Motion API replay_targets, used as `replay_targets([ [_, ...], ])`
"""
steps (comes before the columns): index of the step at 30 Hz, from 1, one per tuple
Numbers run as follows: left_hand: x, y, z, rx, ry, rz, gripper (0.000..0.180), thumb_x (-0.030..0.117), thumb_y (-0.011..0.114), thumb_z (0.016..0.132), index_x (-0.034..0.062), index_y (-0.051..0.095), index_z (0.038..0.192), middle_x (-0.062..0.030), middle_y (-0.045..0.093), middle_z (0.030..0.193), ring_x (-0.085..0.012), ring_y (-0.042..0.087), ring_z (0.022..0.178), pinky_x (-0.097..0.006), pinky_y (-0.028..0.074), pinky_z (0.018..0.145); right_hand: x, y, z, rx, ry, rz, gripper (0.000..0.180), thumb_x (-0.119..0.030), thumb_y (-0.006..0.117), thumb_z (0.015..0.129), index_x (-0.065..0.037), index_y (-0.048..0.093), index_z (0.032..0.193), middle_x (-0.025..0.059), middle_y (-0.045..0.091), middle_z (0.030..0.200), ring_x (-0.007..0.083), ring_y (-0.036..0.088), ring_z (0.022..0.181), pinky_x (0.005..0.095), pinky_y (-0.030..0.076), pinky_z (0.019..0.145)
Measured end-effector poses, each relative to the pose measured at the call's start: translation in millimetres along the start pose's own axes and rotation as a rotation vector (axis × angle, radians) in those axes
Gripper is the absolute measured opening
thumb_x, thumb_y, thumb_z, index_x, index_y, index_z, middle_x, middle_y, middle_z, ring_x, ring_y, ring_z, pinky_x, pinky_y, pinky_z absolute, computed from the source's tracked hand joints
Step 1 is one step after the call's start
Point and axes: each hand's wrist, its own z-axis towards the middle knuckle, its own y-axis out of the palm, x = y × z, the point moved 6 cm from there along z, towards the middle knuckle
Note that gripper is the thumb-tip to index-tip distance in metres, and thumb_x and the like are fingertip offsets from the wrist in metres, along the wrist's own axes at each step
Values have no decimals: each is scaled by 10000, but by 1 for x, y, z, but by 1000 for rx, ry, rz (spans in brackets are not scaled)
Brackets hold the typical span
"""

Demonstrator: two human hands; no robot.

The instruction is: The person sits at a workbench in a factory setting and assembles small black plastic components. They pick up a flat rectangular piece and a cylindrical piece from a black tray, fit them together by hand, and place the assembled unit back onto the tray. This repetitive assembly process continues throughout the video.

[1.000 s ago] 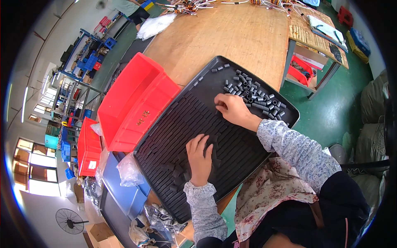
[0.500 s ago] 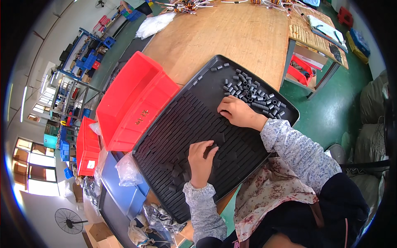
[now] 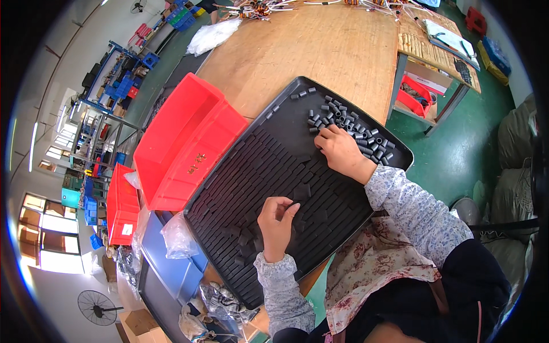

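A large black tray (image 3: 303, 86) lies at a slant before me. Rows of flat black strip-like pieces (image 3: 251, 166) cover much of it, and a heap of short black tubes (image 3: 372, 140) sits in its far right part. My right hand (image 3: 345, 153) is at the near left edge of the heap, fingers curled down and closed; what they hold, if anything, is hidden. Over the rows, my left hand (image 3: 275, 226) has its thumb and forefinger nearly together, and anything between them is too dark to make out. Loose black square pieces (image 3: 301, 192) lie beside it.
A red bin (image 3: 183, 148) stands against the tray's left side, with another red bin (image 3: 121, 208) beyond it. Plastic bags (image 3: 178, 235) and a blue panel (image 3: 166, 260) are at the lower left. The wooden table (image 3: 297, 46) extends away, with wired coils (image 3: 257, 8) at its far edge.
My right hand has moved right and slightly up, off the rows and onto the edge of the tube heap. My left hand has barely shifted.
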Motion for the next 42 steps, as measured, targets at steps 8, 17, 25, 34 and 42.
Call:
replay_targets([
  [8,0,20,-4,-168,-188,-542,136,61,618,946,41,484,929,-124,653,977,-85,562,686,-219,488,624,-4,-20,-21,25,-34,121,190,10,667,669,-50,605,838,83,554,910,277,535,903,359,468,801],
  [17,7,28,-5,-189,-212,-558,197,40,678,898,-15,576,1058,-125,670,969,-113,600,716,-258,528,675,-5,-29,-32,69,48,157,235,60,670,669,-32,596,872,99,551,921,295,531,885,374,472,793],
  [25,-9,37,-15,-292,-309,-488,162,11,706,857,-30,640,999,-99,700,884,-105,608,663,-233,512,624,-45,-32,-38,-138,86,1166,194,48,670,843,-31,607,1008,35,588,1007,118,588,847,267,488,778],
  [34,-6,38,-14,-285,-284,-476,172,22,716,850,-33,645,997,-92,703,878,-110,624,678,-241,526,614,-53,-13,-51,-302,130,1525,141,24,655,869,-19,615,998,23,602,983,98,601,861,253,507,791],
  [42,-5,41,-14,-291,-301,-466,175,16,732,846,-52,644,982,-52,642,818,-101,609,687,-240,532,613,-55,-18,-52,-261,102,1468,162,53,647,868,-19,628,1012,19,590,1002,95,581,908,252,506,799],
])
